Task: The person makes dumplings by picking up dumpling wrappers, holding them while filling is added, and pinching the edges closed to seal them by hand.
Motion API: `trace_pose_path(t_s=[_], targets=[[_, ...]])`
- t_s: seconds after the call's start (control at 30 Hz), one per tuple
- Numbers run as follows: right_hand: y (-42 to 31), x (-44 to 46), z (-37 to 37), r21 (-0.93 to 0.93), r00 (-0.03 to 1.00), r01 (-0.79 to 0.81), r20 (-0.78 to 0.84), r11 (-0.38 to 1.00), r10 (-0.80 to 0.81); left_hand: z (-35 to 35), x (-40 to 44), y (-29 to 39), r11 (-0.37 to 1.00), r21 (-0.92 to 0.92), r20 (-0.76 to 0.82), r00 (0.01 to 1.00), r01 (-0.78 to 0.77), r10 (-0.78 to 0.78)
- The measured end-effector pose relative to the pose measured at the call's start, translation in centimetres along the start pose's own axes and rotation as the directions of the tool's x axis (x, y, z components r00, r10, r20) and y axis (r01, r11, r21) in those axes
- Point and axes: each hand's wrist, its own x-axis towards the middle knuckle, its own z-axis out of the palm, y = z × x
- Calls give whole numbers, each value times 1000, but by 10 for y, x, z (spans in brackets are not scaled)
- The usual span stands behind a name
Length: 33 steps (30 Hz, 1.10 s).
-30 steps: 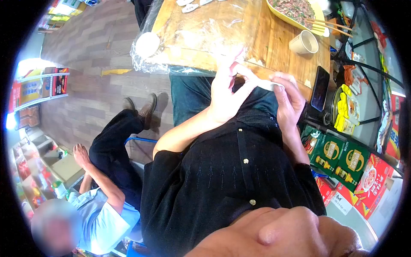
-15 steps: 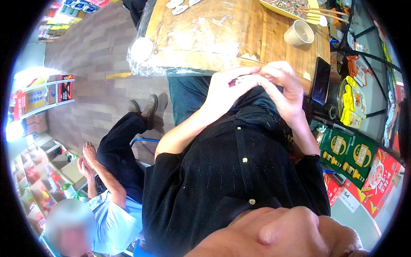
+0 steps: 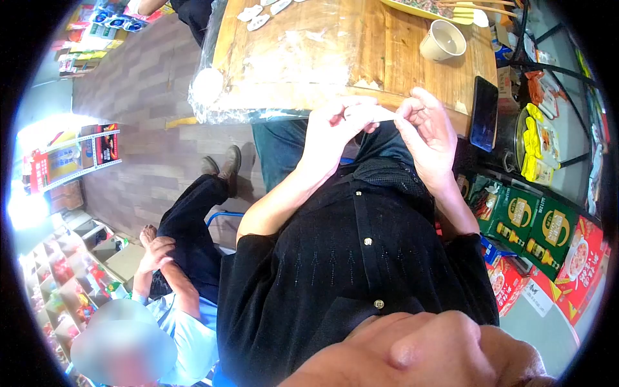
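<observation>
Above my lap, at the table's near edge, my left hand and my right hand meet on a small white dumpling. The left fingers are curled round one side of it. My right thumb and forefinger pinch the other end, while the remaining right fingers stand raised. Much of the dumpling is hidden by the fingers. Several finished white dumplings lie at the far left of the wooden table. A yellow plate of minced filling, with chopsticks across it, is at the far right.
A paper cup stands near the plate. At the table's right edge lies a black phone. Clear plastic film covers the left part of the table. Another person sits at lower left, and green boxes are stacked at right.
My hands have moved slightly apart, and more of the dumpling shows between them. The view has shifted a little. The seated person's hands have come together over the leg.
</observation>
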Motion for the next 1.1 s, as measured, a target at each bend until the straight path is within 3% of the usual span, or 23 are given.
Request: trace_pose_path(t_s=[0.13, 0.2, 0.33, 0.57, 0.73, 0.9, 1.0, 1.1], targets=[[1, 0, -2, 24, 999, 33, 4, 999, -33, 4, 0, 6, 998, 48, 34, 999, 36, -37], [2, 0, -2, 38, 999, 36, 6, 999, -36, 7, 0, 7, 973, 231, 25, 1000, -20, 15], [6, 1, -6, -135, 990, 134, 49, 982, -129, 6, 4, 4, 976, 213, 33, 999, -36, 30], [6, 0, -5, -359, 961, 277, 105, 891, -256, 13, 2, 4, 929, 361, -11, 996, -80, 90], [11, -2, 0, -383, 957, 280, 40, 881, -287, 9, 4, 4, 839, 503, 70, 977, -209, 202], [9, -1, 5, -408, 941, 312, 6, 858, -339, 9, 2, 9, 900, 428, 57, 996, -86, 68], [8, 0, 8, -483, 942, 294, 2, 825, -335, 10, 1, 11, 901, 422, 83, 994, -105, 77], [10, -1, 11, -354, 953, 267, -41, 896, -300, 2, 3, 11, 836, 520, 182, 979, -176, 94]])
